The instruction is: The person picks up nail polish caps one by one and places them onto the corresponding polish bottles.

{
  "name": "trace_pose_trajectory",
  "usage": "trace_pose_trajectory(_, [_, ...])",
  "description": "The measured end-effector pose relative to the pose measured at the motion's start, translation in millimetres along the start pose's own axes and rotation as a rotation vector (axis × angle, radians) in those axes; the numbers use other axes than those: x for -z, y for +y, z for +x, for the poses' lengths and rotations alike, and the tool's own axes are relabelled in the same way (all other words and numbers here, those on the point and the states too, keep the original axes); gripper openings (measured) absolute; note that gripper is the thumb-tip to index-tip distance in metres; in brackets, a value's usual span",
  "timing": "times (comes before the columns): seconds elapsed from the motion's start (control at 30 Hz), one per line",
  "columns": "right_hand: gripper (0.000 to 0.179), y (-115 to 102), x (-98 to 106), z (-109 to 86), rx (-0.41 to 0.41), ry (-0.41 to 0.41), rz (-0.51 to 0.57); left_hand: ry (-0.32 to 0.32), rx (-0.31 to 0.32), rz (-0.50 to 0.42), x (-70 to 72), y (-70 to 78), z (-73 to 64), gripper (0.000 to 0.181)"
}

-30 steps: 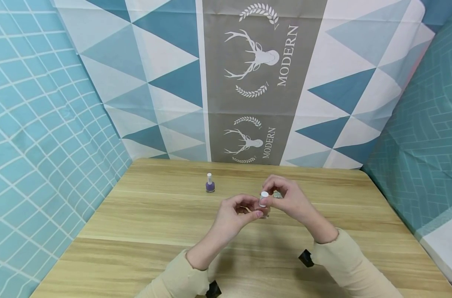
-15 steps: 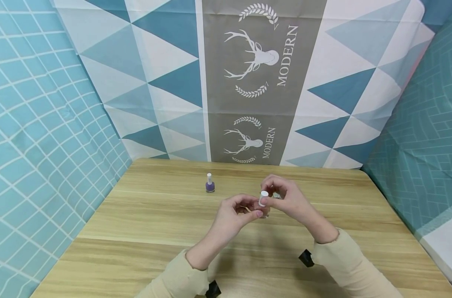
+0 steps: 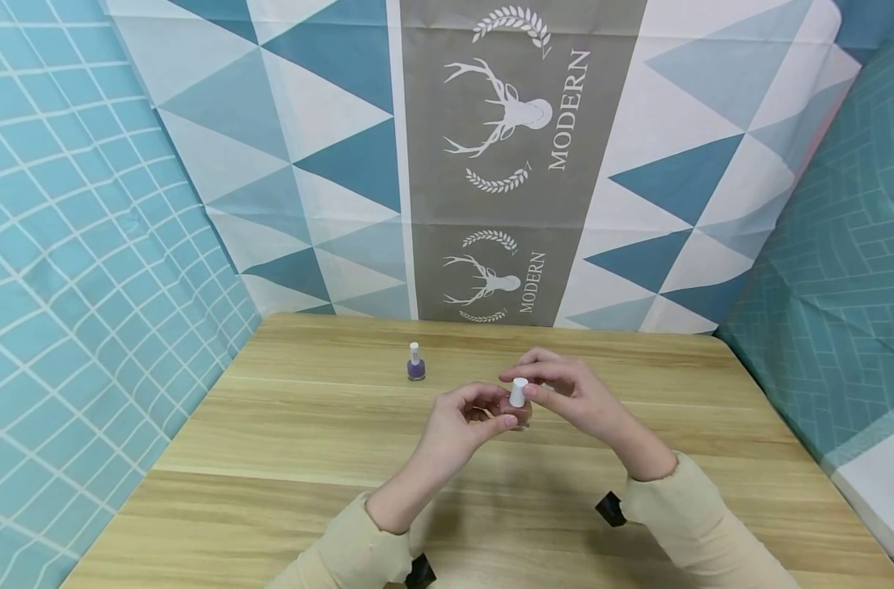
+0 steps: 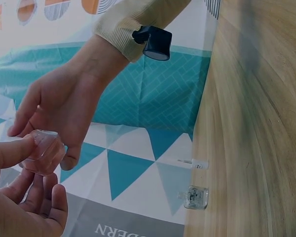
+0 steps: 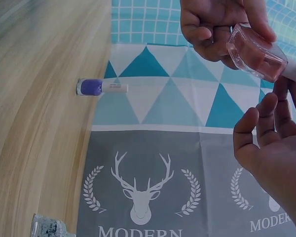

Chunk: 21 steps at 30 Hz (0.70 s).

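A nail polish bottle (image 3: 518, 414) with pinkish polish and a white cap (image 3: 518, 394) is held above the table. My left hand (image 3: 457, 421) grips its glass body between thumb and fingers. At the cap is my right hand (image 3: 575, 397), thumb on the near side and index finger reaching behind it; its other fingers are loosely spread in the right wrist view. Cap and bottle appear joined. A purple nail polish bottle (image 3: 415, 368) stands upright, capped, farther back on the left. Behind my right hand stands an uncapped glittery bottle (image 4: 196, 197), mostly hidden in the head view.
Beside the glittery bottle, a white cap (image 4: 200, 164) stands on the table with its brush pointing up. The wooden table (image 3: 307, 425) ends at a patterned cloth backdrop (image 3: 483, 164), with tiled-pattern cloths on both sides.
My right thumb has drawn back across the cap while the index finger has stretched farther left behind it. The left hand and bottle have barely moved.
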State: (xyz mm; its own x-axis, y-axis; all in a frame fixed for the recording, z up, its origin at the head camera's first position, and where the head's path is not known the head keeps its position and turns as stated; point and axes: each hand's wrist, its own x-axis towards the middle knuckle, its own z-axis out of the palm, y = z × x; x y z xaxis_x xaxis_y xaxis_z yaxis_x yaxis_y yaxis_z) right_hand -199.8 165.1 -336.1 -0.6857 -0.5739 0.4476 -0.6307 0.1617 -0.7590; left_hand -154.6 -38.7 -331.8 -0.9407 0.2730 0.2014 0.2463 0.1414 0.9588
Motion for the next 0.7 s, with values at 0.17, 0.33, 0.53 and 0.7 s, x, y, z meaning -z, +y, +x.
trace_pose_trajectory(0.17, [0.022, 1, -1, -0.2, -0.004, 0.026, -0.010, -0.007, -0.003, -0.001, 0.5, 0.3, -0.4, 0.025])
trace_pose_trajectory(0.33, [0.020, 0, -2, 0.4, 0.007, 0.052, -0.026, -0.010, -0.003, 0.001, 0.2, 1.3, -1.4, 0.024])
trace_pose_trajectory(0.53, [0.016, 2, -3, 2.2, 0.014, 0.076, -0.029, -0.009, -0.004, -0.002, -0.5, -0.4, -0.6, 0.024])
trace_pose_trajectory(0.7, [0.012, 4, -4, 3.0, -0.006, 0.098, -0.021, 0.001, -0.004, -0.017, -3.1, -19.9, 7.3, 0.025])
